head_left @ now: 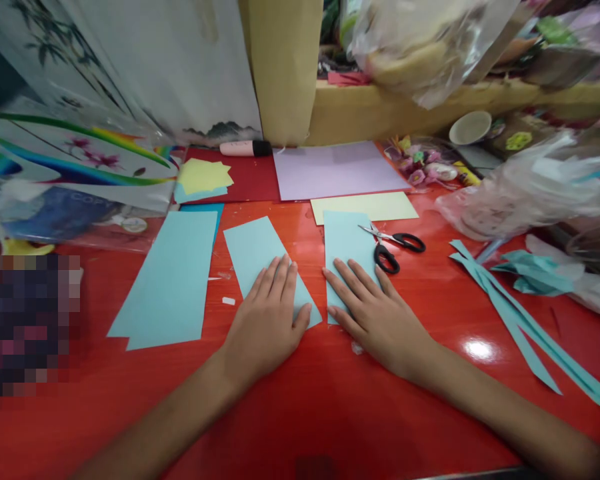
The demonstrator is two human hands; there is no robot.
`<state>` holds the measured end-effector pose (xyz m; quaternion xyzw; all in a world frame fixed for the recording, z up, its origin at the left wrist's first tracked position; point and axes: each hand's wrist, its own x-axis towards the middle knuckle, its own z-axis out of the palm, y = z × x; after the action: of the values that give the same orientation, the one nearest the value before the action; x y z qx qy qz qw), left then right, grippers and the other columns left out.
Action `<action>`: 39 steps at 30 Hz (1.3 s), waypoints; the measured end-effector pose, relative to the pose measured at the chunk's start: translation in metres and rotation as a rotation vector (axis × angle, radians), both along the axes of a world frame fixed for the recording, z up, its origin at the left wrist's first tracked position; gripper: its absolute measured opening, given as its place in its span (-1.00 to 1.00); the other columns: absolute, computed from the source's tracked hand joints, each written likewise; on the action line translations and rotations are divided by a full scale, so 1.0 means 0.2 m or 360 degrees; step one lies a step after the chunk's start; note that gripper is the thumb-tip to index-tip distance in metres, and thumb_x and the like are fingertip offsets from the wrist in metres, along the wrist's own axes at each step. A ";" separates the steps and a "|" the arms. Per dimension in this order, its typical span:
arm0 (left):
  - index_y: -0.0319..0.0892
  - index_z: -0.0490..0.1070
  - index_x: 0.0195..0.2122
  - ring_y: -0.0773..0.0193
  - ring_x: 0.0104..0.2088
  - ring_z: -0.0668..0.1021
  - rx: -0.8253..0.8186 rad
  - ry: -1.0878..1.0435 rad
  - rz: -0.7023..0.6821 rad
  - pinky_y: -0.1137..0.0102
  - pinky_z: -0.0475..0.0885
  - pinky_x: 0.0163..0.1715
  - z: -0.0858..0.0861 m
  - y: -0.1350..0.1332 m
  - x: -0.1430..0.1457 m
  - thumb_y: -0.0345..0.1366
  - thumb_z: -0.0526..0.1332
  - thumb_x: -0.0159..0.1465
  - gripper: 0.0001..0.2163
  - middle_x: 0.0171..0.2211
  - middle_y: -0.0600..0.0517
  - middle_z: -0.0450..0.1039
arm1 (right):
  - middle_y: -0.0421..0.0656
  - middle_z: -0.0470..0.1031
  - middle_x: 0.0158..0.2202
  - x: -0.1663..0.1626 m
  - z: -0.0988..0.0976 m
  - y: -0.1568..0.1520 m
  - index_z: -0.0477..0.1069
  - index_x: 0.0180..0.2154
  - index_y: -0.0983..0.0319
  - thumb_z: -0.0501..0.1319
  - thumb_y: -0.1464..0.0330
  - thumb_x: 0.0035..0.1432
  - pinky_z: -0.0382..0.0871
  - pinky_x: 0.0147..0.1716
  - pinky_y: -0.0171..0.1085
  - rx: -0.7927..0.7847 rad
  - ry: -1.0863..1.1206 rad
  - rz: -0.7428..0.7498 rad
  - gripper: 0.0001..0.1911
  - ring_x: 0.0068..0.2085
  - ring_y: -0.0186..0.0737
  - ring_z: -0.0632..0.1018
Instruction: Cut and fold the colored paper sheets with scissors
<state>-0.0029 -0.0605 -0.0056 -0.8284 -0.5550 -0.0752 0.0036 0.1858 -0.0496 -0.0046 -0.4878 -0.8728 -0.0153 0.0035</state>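
Observation:
My left hand [270,310] lies flat, fingers stretched out, on a tilted light-blue paper rectangle [250,247]. Flat on a second, upright light-blue paper rectangle [346,233] rests my right hand [373,307], its fingers spread. Scissors [393,245] with black handles lie partly open, their blades over the right paper's edge, just beyond my right fingertips. To the left, larger light-blue sheets [170,280] overlap each other. A pale yellow paper strip [395,207] sits behind the right paper, partly covered by it.
Light-blue offcut strips [505,307] and crumpled blue paper [540,272] lie at the right, near plastic bags [515,180]. At the back are a lilac sheet [340,170], yellow cut paper [203,177] and a pink-and-black marker [245,148]. The table [260,413] is glossy red.

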 end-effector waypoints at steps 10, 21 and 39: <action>-0.43 0.02 0.20 0.11 0.23 0.08 0.0036 -0.0020 -0.0078 0.17 0.12 0.17 -0.01 0.02 -0.02 -0.17 -0.13 0.32 -0.49 0.22 -0.23 0.02 | -0.12 -0.10 0.28 0.04 -0.02 -0.21 -0.09 0.24 0.16 -0.11 0.16 0.26 0.06 0.12 0.12 0.0150 0.0105 0.0288 -0.44 0.26 -0.04 0.02; -0.27 0.00 0.20 0.21 0.07 0.38 0.0041 -0.0320 0.0072 0.26 0.38 -0.04 0.00 -0.03 -0.02 -0.45 -0.15 0.29 -0.57 0.08 -0.15 0.31 | -0.10 -0.04 0.26 0.11 0.06 -0.37 -0.12 0.25 0.30 -0.04 0.23 0.24 0.16 0.13 0.01 0.0006 0.0136 0.0480 -0.39 0.24 -0.14 0.10; -0.47 0.18 0.04 -0.23 -0.03 0.40 -0.0440 0.0112 0.1400 0.09 0.33 -0.19 0.22 -0.01 -0.71 0.05 -0.04 0.17 -0.36 -0.03 -0.43 0.32 | -0.15 0.20 0.18 -0.05 0.09 -0.16 0.18 0.14 0.23 -0.16 0.17 0.29 0.15 0.10 -0.08 0.0063 0.0202 0.0451 -0.51 0.15 -0.12 0.24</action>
<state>-0.1453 -0.0622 0.0385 -0.5091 -0.8581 0.0365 -0.0565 0.1765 -0.0822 0.0128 -0.3596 -0.9304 -0.0009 0.0703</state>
